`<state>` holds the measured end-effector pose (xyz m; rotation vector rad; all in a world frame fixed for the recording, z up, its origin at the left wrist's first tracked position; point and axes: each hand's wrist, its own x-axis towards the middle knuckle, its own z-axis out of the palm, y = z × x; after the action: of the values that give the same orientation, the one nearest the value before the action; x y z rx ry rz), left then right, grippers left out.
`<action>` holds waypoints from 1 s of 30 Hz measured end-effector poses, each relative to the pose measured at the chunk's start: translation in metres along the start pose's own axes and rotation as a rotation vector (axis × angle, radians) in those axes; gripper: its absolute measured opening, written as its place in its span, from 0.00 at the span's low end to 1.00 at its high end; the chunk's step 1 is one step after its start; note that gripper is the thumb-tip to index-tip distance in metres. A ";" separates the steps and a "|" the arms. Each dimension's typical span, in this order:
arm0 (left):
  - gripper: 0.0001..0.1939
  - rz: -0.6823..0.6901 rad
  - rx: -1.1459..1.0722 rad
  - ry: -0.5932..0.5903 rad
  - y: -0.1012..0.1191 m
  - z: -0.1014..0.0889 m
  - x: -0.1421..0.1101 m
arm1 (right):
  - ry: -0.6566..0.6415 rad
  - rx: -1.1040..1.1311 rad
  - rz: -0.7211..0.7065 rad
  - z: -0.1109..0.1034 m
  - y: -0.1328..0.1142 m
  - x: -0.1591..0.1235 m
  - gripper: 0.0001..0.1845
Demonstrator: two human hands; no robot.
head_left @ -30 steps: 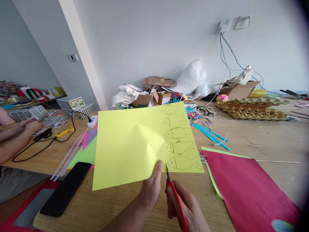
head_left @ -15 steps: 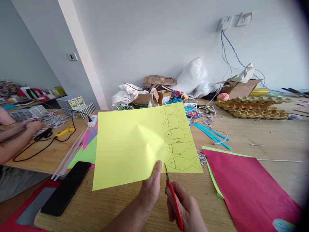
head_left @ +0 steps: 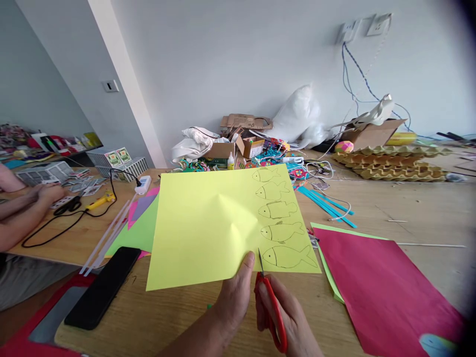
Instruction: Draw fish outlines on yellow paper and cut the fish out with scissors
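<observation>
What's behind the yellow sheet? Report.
A green sheet shows past the yellow sheet at left, cardboard boxes above it. Fingers of the left hand and whatever lies directly behind are covered.

Craft workroom; scissors (head_left: 274, 305), yellow paper (head_left: 193, 233)

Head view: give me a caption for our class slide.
Left hand holds yellow paper with five drawn fish; right hand holds red-handled scissors at the paper's lower edge.

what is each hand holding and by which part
Left hand: the yellow sheet, by its lower edge, thumb on top. Right hand: the red scissors, by their handles.
</observation>
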<state>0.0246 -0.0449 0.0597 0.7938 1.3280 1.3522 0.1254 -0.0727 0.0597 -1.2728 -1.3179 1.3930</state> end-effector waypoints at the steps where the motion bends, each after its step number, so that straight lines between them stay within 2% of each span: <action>1: 0.20 0.009 0.023 -0.009 0.000 0.000 0.000 | 0.005 0.001 0.000 0.000 0.000 0.000 0.24; 6: 0.20 0.156 0.068 -0.029 0.000 0.001 0.000 | 0.040 -0.021 0.018 0.000 0.003 -0.001 0.25; 11: 0.22 0.091 0.044 -0.030 0.000 0.002 0.000 | 0.059 -0.032 0.012 0.001 0.012 0.001 0.25; 21: 0.23 0.110 -0.200 -0.074 -0.003 0.000 0.006 | 0.085 -0.053 -0.003 0.000 0.022 0.002 0.25; 25: 0.21 0.070 -0.211 0.008 -0.004 -0.007 0.012 | 0.051 -0.047 0.021 -0.001 0.024 0.003 0.25; 30: 0.15 -0.001 -0.118 0.100 -0.001 -0.011 0.014 | 0.029 -0.046 0.040 -0.002 0.026 0.004 0.24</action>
<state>0.0105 -0.0347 0.0541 0.6524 1.3117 1.4716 0.1288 -0.0713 0.0339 -1.3524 -1.3181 1.3739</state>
